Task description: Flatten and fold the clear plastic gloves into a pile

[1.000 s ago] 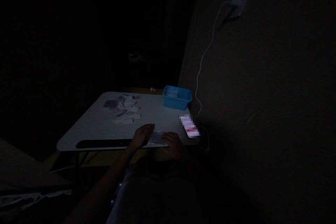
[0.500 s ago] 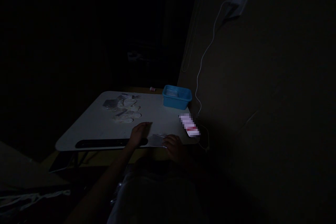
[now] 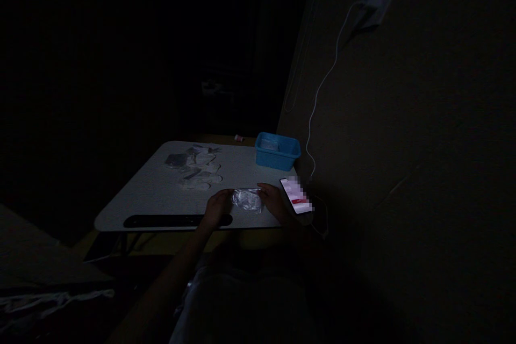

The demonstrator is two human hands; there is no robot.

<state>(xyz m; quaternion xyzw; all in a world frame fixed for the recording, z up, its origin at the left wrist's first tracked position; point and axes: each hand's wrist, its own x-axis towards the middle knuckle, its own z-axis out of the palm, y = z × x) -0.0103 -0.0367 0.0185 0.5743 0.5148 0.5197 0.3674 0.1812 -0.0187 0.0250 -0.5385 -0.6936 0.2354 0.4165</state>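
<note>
The room is very dark. A small clear plastic bag [image 3: 247, 199] sits between my two hands above the near part of a white table [image 3: 161, 183]. My left hand [image 3: 218, 207] grips the bag's left end. The bag's right end is held by my right hand [image 3: 274, 200], fingers curled on it. Farther back on the table lies a loose pile of white gloves and clear bags [image 3: 195, 166].
A blue plastic tub [image 3: 278, 150] stands at the table's far right corner. A lit phone [image 3: 296, 196] lies at the right edge, beside a dark wall with a white cable [image 3: 322, 80] running up to a plug. A black strip [image 3: 177, 220] runs along the front edge.
Both hands have lifted the plastic bag from the table's front edge and brought it slightly farther in. The view has shifted a little to the left.
</note>
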